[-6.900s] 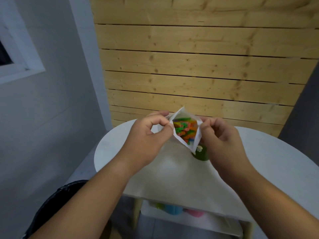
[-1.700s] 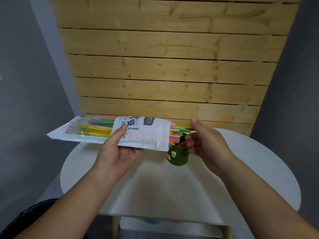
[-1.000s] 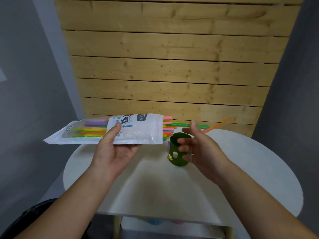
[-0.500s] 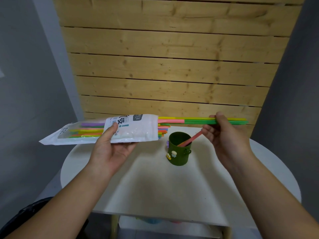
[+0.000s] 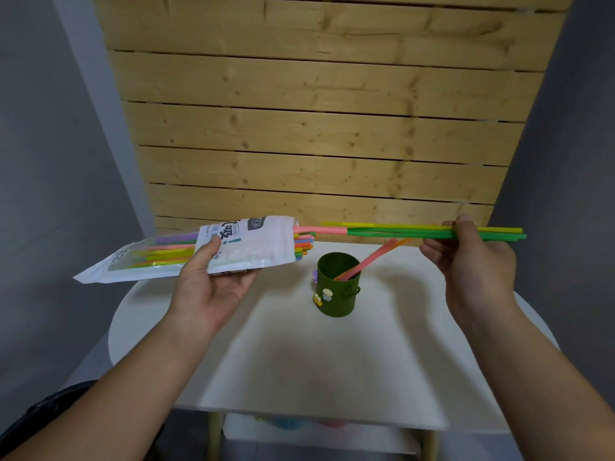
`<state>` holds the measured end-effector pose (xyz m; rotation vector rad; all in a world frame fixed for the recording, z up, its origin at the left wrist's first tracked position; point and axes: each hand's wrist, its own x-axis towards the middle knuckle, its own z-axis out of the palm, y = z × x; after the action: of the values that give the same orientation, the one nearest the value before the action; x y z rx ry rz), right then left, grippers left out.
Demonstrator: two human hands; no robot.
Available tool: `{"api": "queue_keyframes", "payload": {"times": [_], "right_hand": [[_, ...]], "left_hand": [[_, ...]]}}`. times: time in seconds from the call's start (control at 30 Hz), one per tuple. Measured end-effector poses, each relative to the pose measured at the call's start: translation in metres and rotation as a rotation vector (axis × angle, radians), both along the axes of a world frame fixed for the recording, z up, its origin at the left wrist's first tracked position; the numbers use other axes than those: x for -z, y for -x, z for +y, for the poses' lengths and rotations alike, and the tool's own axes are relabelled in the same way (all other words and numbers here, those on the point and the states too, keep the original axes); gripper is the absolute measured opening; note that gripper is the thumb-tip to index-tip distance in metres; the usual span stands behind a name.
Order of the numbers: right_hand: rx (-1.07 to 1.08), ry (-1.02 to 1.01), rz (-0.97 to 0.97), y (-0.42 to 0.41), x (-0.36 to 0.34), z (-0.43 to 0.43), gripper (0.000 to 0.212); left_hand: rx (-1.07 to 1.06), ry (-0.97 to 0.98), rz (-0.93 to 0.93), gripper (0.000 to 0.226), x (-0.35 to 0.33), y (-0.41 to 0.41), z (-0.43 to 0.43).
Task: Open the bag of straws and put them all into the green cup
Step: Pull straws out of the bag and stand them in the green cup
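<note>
My left hand (image 5: 213, 284) holds the white straw bag (image 5: 243, 246) level above the table's left side, its open mouth facing right with several coloured straw ends poking out. My right hand (image 5: 472, 257) pinches a small bunch of green, yellow and pink straws (image 5: 392, 230), drawn out to the right and held horizontal above the cup. The dark green cup (image 5: 336, 287) stands upright on the white round table (image 5: 299, 354), with a pink straw and an orange straw (image 5: 372, 257) leaning in it toward the right.
A wooden slat wall (image 5: 316, 128) rises right behind the table. A lower shelf under the tabletop holds small coloured items (image 5: 289, 422). Grey walls flank both sides, and a dark object (image 5: 43, 414) sits at the bottom left.
My right hand has pulled the bunch of straws further right, almost out of the bag. The bag in my left hand has stayed roughly level.
</note>
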<state>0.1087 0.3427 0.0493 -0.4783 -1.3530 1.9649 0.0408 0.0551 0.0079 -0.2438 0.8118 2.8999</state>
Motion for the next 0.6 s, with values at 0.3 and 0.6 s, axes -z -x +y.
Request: {"api": "queue_keyframes", "payload": {"times": [0.3, 0.6], "right_hand": [[0.095, -0.464, -0.189, -0.001, 0.005, -0.007, 0.035], [-0.105, -0.633, -0.405, 0.033, 0.022, -0.026, 0.036]], "left_hand": [[0.008, 0.015, 0.001, 0.031, 0.003, -0.002, 0.003], [0.042, 0.044, 0.018, 0.018, 0.002, -0.006, 0.005]]}}
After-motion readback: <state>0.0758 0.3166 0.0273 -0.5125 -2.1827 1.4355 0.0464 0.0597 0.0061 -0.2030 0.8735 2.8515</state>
